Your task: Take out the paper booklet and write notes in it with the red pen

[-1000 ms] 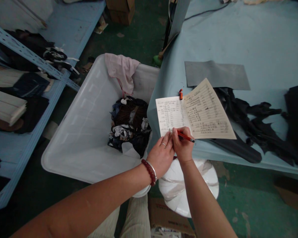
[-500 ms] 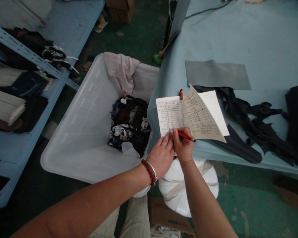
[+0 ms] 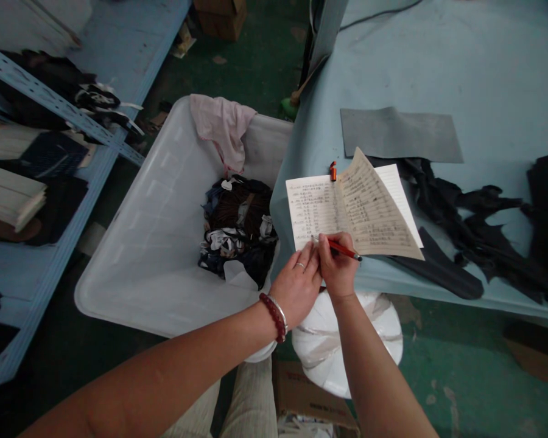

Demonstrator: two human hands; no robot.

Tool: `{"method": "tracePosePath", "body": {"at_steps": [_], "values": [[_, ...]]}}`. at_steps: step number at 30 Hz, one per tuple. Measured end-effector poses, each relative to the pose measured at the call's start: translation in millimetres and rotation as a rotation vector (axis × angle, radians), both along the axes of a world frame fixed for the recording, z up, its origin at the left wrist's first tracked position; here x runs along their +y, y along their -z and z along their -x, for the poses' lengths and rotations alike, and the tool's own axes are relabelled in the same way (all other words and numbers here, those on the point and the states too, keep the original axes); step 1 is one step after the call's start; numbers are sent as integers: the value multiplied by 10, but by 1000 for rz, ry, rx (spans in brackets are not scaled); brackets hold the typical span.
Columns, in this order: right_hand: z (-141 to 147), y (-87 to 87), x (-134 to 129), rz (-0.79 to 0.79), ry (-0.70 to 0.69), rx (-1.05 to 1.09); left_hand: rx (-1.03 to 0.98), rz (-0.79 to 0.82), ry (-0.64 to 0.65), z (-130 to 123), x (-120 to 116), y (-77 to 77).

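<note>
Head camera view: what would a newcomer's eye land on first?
First the handwritten notebook at the edge of the blue table, with the right hand gripping a red pen over it and the left hand at its lower edge. Beside them, a white plastic tub holds a heap of dark scraps.

Left hand (image 3: 296, 291) and right hand (image 3: 338, 271) at lower edge of notebook (image 3: 310, 210), pen (image 3: 344, 249) in right fingers (image 3: 333, 243). Notebook on table (image 3: 484, 73) edge. Left of fingers: plastic tub (image 3: 164, 243), fabric scraps (image 3: 237, 231) inside, cloth (image 3: 223, 128) over far rim. Farther left: shelf (image 3: 59, 182). Right: leather scraps (image 3: 475, 225) on table. Ahead: flat sheet (image 3: 399, 134). Below: round bundle (image 3: 347, 347), cardboard box (image 3: 310, 389) on floor.
</note>
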State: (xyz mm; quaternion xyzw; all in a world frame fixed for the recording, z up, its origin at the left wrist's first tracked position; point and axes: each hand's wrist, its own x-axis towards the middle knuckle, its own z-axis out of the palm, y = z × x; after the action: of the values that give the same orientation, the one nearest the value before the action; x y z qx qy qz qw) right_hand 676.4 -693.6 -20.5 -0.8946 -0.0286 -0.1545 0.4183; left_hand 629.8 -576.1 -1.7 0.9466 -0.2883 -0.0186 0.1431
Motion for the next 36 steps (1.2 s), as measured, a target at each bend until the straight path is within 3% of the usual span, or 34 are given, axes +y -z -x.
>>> {"method": "tracePosePath", "body": {"at_steps": [19, 24, 28, 32, 36], "values": [[-1, 10, -12, -54, -2, 26, 3, 16, -1, -5, 5, 0], [-13, -28, -28, -193, 59, 42, 30, 42, 1, -10, 9, -10], [-109, -120, -97, -376, 127, 98, 94, 188, -5, -35, 69, -54], [-330, -217, -188, -597, 169, 163, 132, 376, -144, -372, 238, -150], [-573, -289, -245, -717, 174, 179, -21, 327, -366, -1139, 311, -249]]}}
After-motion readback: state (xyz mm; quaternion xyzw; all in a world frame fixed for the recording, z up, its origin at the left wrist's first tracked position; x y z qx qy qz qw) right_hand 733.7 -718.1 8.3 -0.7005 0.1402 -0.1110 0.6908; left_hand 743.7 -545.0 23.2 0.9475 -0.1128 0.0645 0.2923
